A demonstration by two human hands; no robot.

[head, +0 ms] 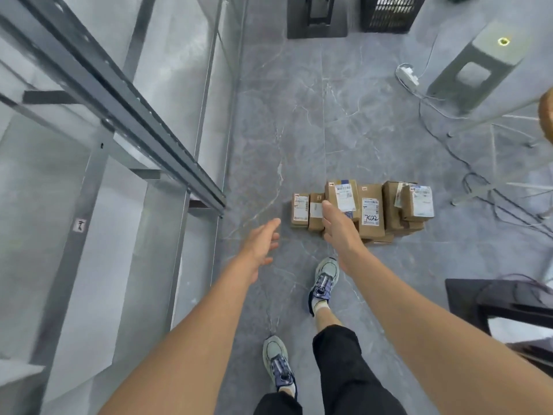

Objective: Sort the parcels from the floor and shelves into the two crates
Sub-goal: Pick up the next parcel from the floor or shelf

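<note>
Black trouser legs and grey-blue trainers sit nearest. The person stands on the grey marbled floor, both bare arms stretched fwd. The left hand hangs in the air w/ fingers loosely spread and a bit curled, holding nothing. The right hand is flat, fingers straight and pressed together. In this view it overlaps the near edge of the parcels, but can't tell if it touches them or is above them.

The parcels form a tight cluster on the floor just past the front foot: several brown cardboard boxes, side by side and touching, white shipping labels up. There's a small box at the left end and a taller box by the right fingertips. Next is a box w/ handwriting on its label, then a layered stack at the right end.

Handling, my guess: stiff card, prob. light, dry and grippy except on the glossy labels, not obviously fragile. Best hold is across the narrow sides, thumb one side, fingers opposite. They're packed tight, so the end boxes are easiest to get fingers round. Take the stack top-first or it may slide.

Further out, a metal shelf rack runs along the left. Loose cables lie to the right, a trip risk. At the far end is one black slatted crate; the second isn't in view.
</note>
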